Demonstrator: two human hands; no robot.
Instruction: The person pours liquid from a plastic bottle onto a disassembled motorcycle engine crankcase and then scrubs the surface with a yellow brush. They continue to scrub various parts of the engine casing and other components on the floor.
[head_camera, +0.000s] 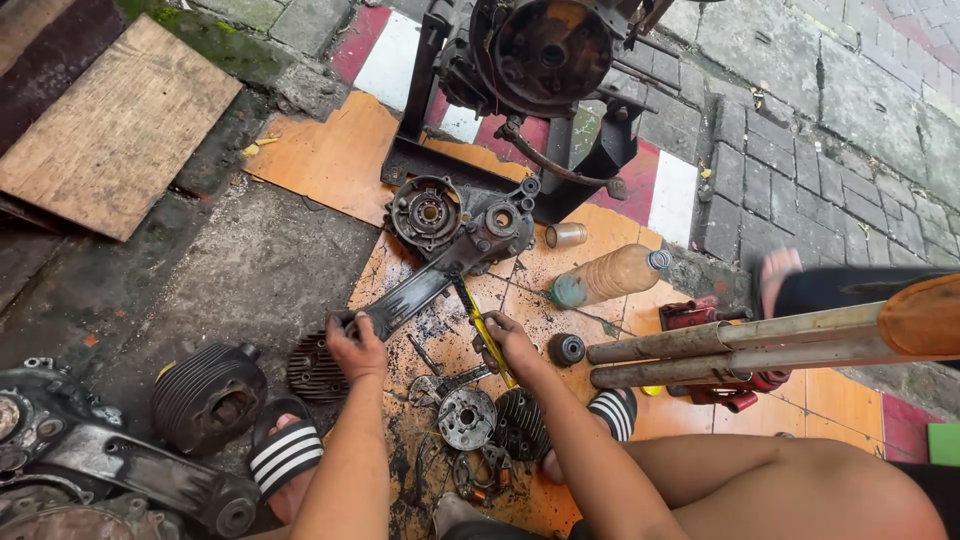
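Head view: the left hand (355, 345) is clenched around the near end of a long, greasy black metal engine casing (440, 270), whose long axis runs diagonally up and to the right, away from that hand, towards its round housings; the right hand (510, 345), just beside the casing's middle, pinches a slim yellow-handled tool (485, 330) with its tip resting against the casing. To the right, apart from both hands, a clear plastic bottle of brownish liquid (610, 275) lies on its side on the orange tiles (330, 150), unlabelled as far as can be seen, with a small glass jar (566, 235) upright beyond it.
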